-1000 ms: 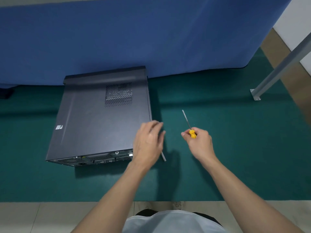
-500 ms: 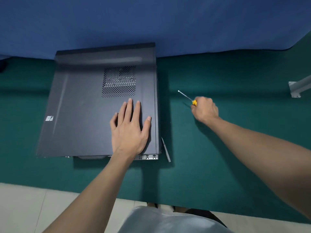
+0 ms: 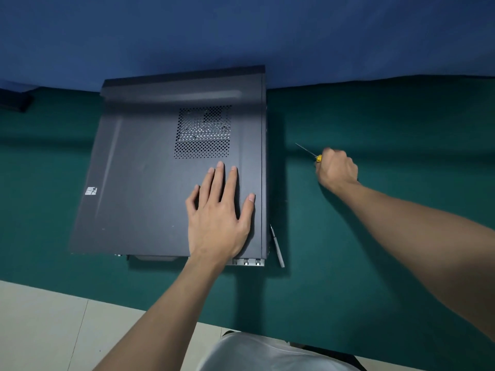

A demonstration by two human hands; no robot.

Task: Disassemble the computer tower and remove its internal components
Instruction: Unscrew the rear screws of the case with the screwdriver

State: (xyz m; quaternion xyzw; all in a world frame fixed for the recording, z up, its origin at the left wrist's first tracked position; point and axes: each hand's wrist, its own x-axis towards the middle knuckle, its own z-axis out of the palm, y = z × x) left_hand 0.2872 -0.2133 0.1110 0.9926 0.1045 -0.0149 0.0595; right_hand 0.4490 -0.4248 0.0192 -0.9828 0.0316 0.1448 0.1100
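Observation:
A dark grey computer tower lies on its side on the green mat, its side panel facing up with a perforated vent near the far right. My left hand lies flat on the panel near its right front corner, fingers straight and spread. To the right of the case, my right hand grips a small yellow-handled screwdriver, its thin shaft pointing up-left above the mat.
A thin grey tool lies on the green mat beside the case's right front corner. A blue cloth backdrop rises behind the case. A dark object sits at the far left. Pale floor shows below the mat's front edge.
My left hand moved from the case's front right corner onto the side panel and flattened there. My right hand with the screwdriver shifted right and away. The head camera came closer over the case.

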